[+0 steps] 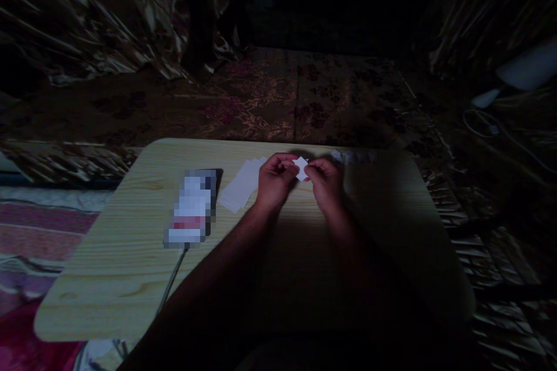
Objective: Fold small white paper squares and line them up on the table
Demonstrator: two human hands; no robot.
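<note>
Head view: one small white paper piece point(301, 168), which your left hand point(275, 182) and right hand point(327, 182) both pinched over the far side of the table point(108, 255). White sheets point(241, 186) lay just beside your left hand; a brush could have scattered them. Dim light risked misplaced fingers; uneven pulling, a tear.

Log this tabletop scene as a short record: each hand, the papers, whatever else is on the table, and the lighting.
Left hand: pinching small white paper piece
Right hand: pinching the same piece
Loose papers: overlapping, left of the left hand
Small pale pieces: row near the table's far edge, shadowed, details unclear
Pixelated object: left of the papers, cable at its near end
Lighting: dim, right side darker
</note>
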